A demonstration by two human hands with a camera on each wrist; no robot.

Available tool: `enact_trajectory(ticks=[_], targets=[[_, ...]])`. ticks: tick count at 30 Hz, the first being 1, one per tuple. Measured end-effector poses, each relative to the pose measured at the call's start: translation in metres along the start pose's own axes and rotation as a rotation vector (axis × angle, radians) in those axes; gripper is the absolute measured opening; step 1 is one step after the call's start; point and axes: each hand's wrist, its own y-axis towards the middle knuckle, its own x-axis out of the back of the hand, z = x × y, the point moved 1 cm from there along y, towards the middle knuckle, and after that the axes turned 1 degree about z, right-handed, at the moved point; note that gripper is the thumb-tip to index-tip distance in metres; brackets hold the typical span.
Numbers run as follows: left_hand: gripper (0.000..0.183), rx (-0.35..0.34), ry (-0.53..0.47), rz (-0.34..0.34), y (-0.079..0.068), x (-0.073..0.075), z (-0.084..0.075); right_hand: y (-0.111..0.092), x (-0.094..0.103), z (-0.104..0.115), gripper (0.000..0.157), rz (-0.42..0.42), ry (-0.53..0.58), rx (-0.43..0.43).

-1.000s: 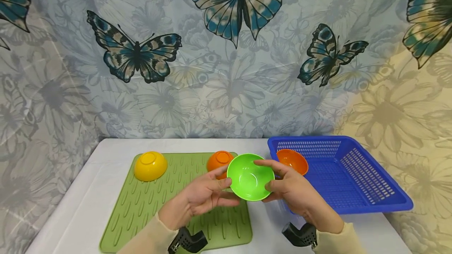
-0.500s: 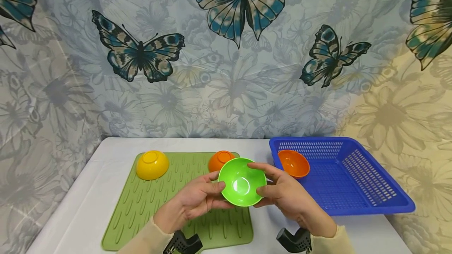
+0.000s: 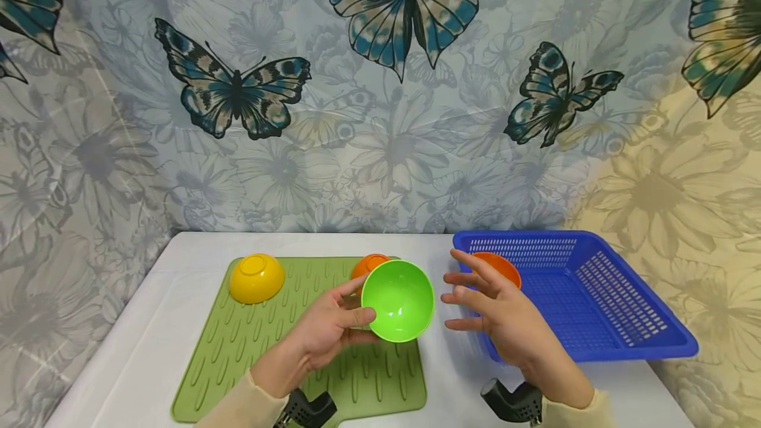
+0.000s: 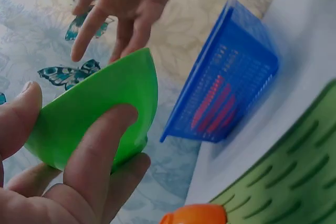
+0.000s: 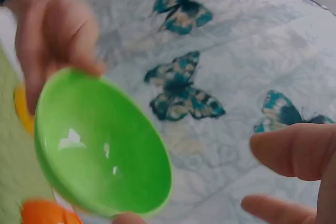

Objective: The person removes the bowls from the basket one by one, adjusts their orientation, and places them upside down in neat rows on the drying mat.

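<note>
A bright green bowl [image 3: 399,302] is held up over the right part of the mat, its inside turned toward the head camera. My left hand [image 3: 324,322] grips its left side, thumb at the rim and fingers behind the outer wall, as the left wrist view shows from below. Just right of the bowl, my right hand [image 3: 499,312] holds nothing, its fingers spread and apart from the rim. Behind the green bowl, an orange bowl [image 3: 368,266] stands upside down on the mat, partly hidden. An upside-down yellow bowl [image 3: 257,279] sits at the mat's far left corner.
A green ridged mat [image 3: 238,355] covers the left of the white table [image 3: 137,342]. At the right stands a blue plastic basket [image 3: 588,302] with another orange bowl [image 3: 502,268] leaning at its left wall. A butterfly-print cloth [image 3: 380,170] hangs behind.
My right hand has let go of the green bowl and moved right, fingers spreading. The left hand keeps its grip, and the bowl has shifted slightly left.
</note>
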Motion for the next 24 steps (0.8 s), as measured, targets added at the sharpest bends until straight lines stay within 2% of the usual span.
enact_trajectory(ticks=[2,5,7,9,11,16,24], targets=[[0.072,-0.027,0.064,-0.033,-0.002,0.000,-0.002,0.000,0.004,-0.001,0.059,0.122,0.164,-0.017],[0.075,-0.064,0.158,-0.062,-0.004,-0.001,-0.005,0.002,0.009,-0.007,0.055,0.323,0.498,-0.092],[0.076,-0.087,0.214,-0.069,-0.006,-0.003,-0.008,0.004,0.010,-0.012,0.055,0.401,0.684,-0.146],[0.077,-0.115,0.279,-0.069,-0.009,-0.005,-0.010,0.005,0.011,-0.015,0.057,0.424,0.803,-0.180],[0.077,-0.153,0.352,-0.069,-0.011,-0.006,-0.012,0.006,0.010,-0.016,0.059,0.425,0.851,-0.197],[0.077,-0.260,0.525,-0.063,-0.015,-0.009,-0.014,0.008,0.009,-0.016,0.063,0.428,0.850,-0.195],[0.069,-0.332,0.670,-0.043,-0.021,-0.013,-0.011,0.013,0.008,-0.015,0.060,0.455,0.781,-0.183]])
